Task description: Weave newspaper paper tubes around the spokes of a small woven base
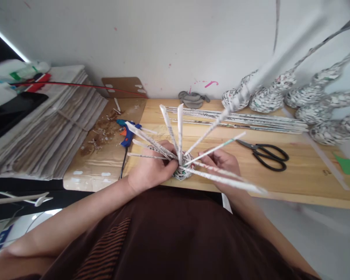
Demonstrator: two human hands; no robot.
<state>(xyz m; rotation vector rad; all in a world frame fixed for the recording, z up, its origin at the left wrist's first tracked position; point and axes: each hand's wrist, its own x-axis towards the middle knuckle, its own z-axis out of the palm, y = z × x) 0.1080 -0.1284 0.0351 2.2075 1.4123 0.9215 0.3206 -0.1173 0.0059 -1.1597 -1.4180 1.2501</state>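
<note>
Both hands hold a small woven piece (183,171) made of rolled newspaper tubes, close to my body at the front edge of the wooden board (309,175). Several paper tubes (179,128) fan up and outward from it like spokes. My left hand (151,169) is closed round the woven base and the roots of the left tubes. My right hand (221,161) pinches one tube on the right side, with its fingers bent. One long tube (251,87) rises toward the upper right.
Black scissors (265,153) lie right of my hands. A row of loose paper tubes (251,118) lies behind. Woven paper pieces (309,101) stand at the back right. A blue glue gun (127,132) and stacked newspapers (46,124) sit to the left.
</note>
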